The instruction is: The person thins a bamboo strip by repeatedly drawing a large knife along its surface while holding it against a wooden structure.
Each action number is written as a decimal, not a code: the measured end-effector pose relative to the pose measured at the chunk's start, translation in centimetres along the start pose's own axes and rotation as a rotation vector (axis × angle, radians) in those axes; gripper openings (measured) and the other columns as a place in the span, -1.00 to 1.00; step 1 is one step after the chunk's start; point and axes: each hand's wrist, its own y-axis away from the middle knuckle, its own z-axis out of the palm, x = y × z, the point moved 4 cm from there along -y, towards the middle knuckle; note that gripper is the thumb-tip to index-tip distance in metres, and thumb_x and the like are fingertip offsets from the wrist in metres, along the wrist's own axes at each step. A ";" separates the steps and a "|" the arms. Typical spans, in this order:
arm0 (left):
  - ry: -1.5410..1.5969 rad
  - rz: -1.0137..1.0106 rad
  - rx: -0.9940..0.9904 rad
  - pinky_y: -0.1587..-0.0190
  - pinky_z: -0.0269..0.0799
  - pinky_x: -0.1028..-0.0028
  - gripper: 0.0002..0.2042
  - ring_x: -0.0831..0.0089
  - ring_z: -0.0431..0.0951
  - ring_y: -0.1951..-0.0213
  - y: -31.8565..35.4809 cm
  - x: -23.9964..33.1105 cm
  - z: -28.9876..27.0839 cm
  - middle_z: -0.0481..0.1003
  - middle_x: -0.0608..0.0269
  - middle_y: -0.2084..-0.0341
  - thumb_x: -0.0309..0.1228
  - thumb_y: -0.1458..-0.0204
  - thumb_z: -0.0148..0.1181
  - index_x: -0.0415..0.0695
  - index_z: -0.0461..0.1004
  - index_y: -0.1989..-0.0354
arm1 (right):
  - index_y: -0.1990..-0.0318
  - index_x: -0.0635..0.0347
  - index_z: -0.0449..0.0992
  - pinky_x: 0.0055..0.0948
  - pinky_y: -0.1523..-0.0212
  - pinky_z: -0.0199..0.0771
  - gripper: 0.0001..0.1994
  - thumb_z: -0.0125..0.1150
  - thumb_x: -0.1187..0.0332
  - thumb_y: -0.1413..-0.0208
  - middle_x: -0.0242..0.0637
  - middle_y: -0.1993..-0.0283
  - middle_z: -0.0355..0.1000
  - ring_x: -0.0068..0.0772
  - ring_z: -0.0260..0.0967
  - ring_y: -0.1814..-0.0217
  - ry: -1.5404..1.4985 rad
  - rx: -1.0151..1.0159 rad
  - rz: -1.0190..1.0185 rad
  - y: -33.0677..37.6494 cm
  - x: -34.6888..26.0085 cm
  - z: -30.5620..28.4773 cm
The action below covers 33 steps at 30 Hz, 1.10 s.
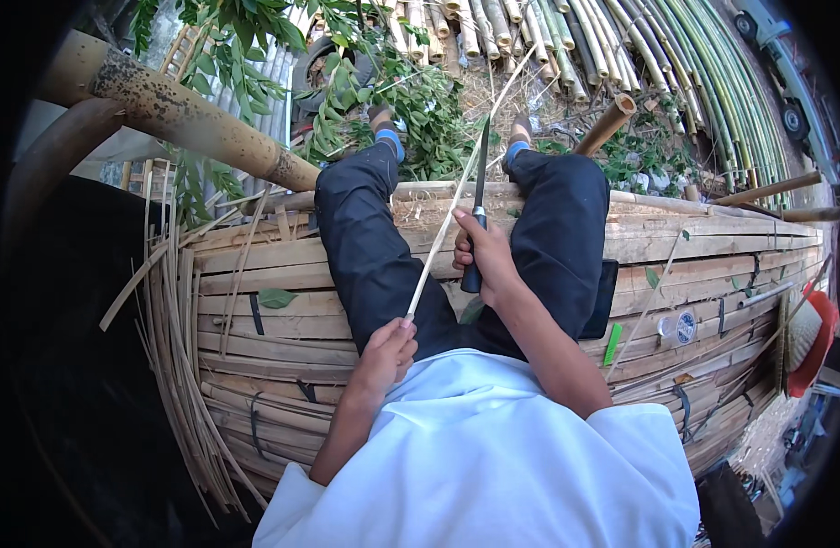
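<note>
A long pale bamboo strip [443, 233] runs from my lap up and away to the far right. Its near end is pinched in my left hand [387, 353], close to my waist. My right hand [486, 254] is wrapped round the black handle of a knife [481, 173], whose narrow dark blade points away from me beside the strip. The right thumb lies against or very near the strip; whether it presses on it I cannot tell. Both hands are over my lap, between my dark trouser legs.
I sit on a bench of stacked split bamboo [264, 315]. Thin strips [178, 365] hang at its left end. A phone [602, 300], a plastic cup [678, 327] and a red-edged hat [811, 342] lie to the right. A thick bamboo pole [191, 119] slants at left; cut poles [694, 82] lie ahead.
</note>
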 end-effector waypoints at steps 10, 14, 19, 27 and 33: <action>0.086 -0.033 -0.279 0.75 -0.10 0.66 -0.68 0.72 -0.08 0.79 -0.5 -0.9 1.6 0.00 0.55 0.78 -0.09 -0.31 -0.32 -0.04 0.16 0.37 | 0.37 0.08 0.27 -0.64 0.62 0.11 -0.77 0.19 0.23 -0.16 -0.57 0.63 0.11 -0.75 0.05 0.68 -0.115 -0.021 -0.068 -0.6 -1.0 -0.4; 0.097 -0.055 -0.336 0.72 0.00 0.67 -0.69 0.71 0.04 0.76 -1.6 -1.9 0.9 0.08 0.50 0.74 -0.11 -0.31 -0.31 -0.08 0.20 0.31 | 0.39 0.10 0.28 -0.65 0.63 0.10 -0.78 0.20 0.29 -0.16 -0.57 0.64 0.11 -0.75 0.04 0.68 -0.125 -0.081 -0.061 -1.2 -1.0 -0.9; -0.147 0.072 -0.135 0.60 0.18 0.65 -0.71 0.68 0.25 0.60 -1.7 0.2 2.3 0.21 0.41 0.65 -0.14 -0.32 -0.29 -0.10 0.25 0.20 | 0.37 0.15 0.29 -0.67 0.64 0.07 -0.81 0.21 0.38 -0.14 -0.56 0.62 0.13 -0.75 0.02 0.68 -0.037 -0.128 -0.167 0.0 -1.1 0.0; -0.598 0.421 0.211 0.51 0.21 0.46 -0.72 0.53 0.22 0.62 -4.9 2.6 0.4 0.21 0.30 0.69 -0.23 -0.31 -0.22 -0.19 0.26 0.30 | 0.29 0.21 0.39 -0.42 0.63 0.21 -0.78 0.17 0.23 -0.16 -0.38 0.66 0.26 -0.46 0.23 0.69 1.102 -0.121 -0.744 0.7 -4.5 -0.7; -0.714 0.496 0.237 0.48 0.24 0.30 -0.74 0.24 0.33 0.62 -4.6 2.4 1.3 0.28 0.10 0.70 -0.28 -0.30 -0.22 -0.23 0.26 0.30 | 0.41 0.15 0.42 -0.08 0.50 0.39 -0.78 0.20 0.20 0.02 -0.12 0.59 0.43 0.02 0.44 0.50 1.885 -0.117 -0.754 2.0 -6.7 1.5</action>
